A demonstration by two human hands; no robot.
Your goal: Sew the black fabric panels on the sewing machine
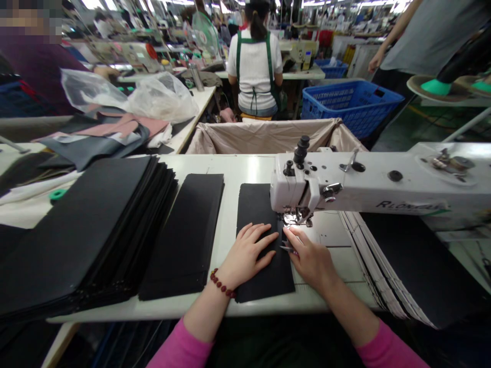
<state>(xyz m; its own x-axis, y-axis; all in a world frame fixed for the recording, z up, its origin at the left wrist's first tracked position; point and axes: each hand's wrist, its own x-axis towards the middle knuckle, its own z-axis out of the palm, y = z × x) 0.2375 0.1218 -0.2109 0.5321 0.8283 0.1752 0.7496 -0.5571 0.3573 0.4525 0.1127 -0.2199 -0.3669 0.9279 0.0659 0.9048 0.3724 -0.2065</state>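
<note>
Beneath both hands (284, 250), black panel (255, 204).

- Bright strips (355, 5) run along the far top edge; whether they are lamps or windows is unclear.
- The floor (418, 125), greenish and glossy, shows at the far right.
- A pale, smooth table (230, 163) spans the near part of the room, reflecting whitish light.
- Just beyond its far edge stands a bin (268, 135) draped in beige cloth.
- Farther right sits a blue slatted basket (345, 105).
- At the far centre, a pale workbench (307, 74) stands in front of a seated person (256, 66).
- A green fan (205, 35) stands far left of centre.
- Distant rows of benches blur together.
</note>
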